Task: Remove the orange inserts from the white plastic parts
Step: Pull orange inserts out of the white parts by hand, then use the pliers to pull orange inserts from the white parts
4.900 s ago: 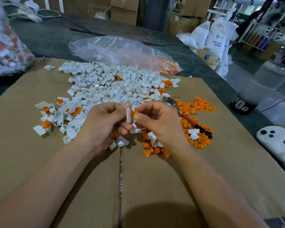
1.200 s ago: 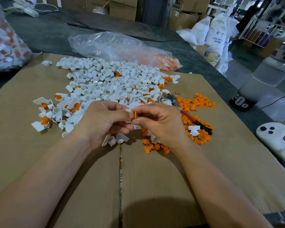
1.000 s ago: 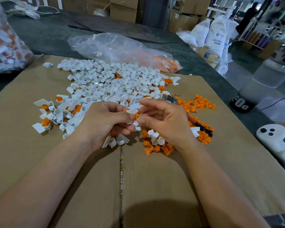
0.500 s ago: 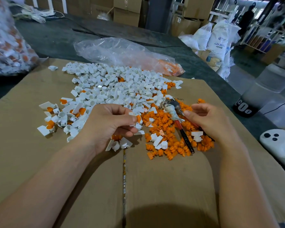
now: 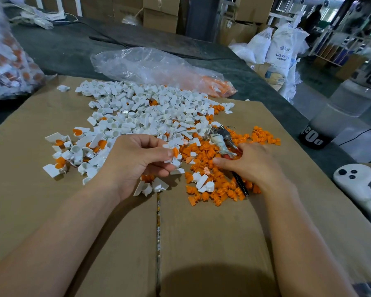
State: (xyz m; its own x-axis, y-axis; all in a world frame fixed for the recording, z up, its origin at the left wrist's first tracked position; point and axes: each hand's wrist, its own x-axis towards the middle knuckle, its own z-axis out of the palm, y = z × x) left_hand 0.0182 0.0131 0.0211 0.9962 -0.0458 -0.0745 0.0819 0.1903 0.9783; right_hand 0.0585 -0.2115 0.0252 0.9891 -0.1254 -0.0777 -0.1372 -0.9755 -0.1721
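Note:
My left hand point(image 5: 137, 161) pinches a white plastic part with an orange insert point(image 5: 174, 152) between thumb and fingers, just above the cardboard. My right hand point(image 5: 252, 163) lies to the right on the pile of loose orange inserts point(image 5: 214, 189), its fingers curled round the red and black handles of the pliers point(image 5: 221, 142). The pliers' metal head points away from me and the handle tips stick out under my wrist. A big heap of white plastic parts point(image 5: 154, 116) spreads behind both hands, some still holding orange inserts.
Everything lies on a flat cardboard sheet point(image 5: 116, 232). Behind it are a clear plastic bag point(image 5: 154, 67) and a full bag of parts point(image 5: 4, 61) at far left. A white device point(image 5: 356, 181) and a translucent jug point(image 5: 341, 112) stand on the right.
My right hand left the part, moved right and came down on the pliers. My left hand stayed put, still holding the white part with its orange insert.

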